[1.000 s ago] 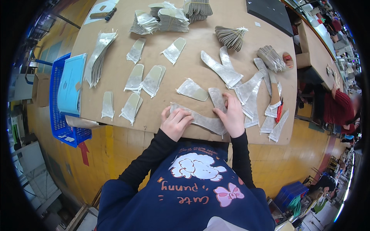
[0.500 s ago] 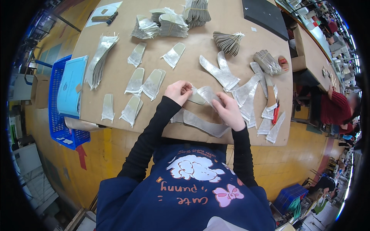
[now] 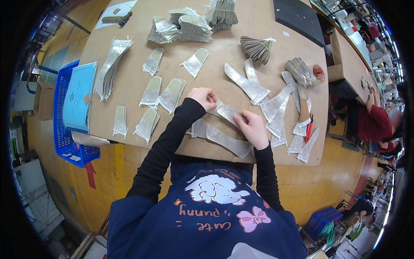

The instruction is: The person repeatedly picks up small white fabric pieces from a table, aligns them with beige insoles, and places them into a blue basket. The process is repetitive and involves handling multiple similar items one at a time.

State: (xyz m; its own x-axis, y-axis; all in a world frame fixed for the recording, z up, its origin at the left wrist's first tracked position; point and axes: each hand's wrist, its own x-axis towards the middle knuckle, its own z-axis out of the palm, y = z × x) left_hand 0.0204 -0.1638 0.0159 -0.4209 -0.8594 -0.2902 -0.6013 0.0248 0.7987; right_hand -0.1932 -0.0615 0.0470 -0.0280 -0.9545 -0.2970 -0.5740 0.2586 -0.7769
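Between my hands is a flat, shiny grey curved piece [image 3: 228, 114], with another flat piece partly under it. My left hand [image 3: 202, 97] is closed in a pinch at its upper left end; the fingertips partly hide what they grip. My right hand [image 3: 253, 128] is closed on its right end, thumb and fingers together. Just below, by the table's front edge, lie two overlapping long curved pieces [image 3: 227, 140]. To the left, several small tapered pieces [image 3: 171, 93] lie singly or in overlapping pairs. On the right, long grey pieces [image 3: 279, 108] overlap in a loose spread.
Bundled stacks of pieces [image 3: 195, 28] stand at the far side, with a fanned bundle [image 3: 257, 48] and another bundle [image 3: 300, 71] to the right. A red-handled tool [image 3: 309, 129] lies at right. A blue basket [image 3: 60, 116] adjoins the left edge; a black board [image 3: 298, 19] lies far right.
The piece between my hands has turned and now slants down to the right. My right hand has shifted slightly down and left; my left hand has moved slightly up.
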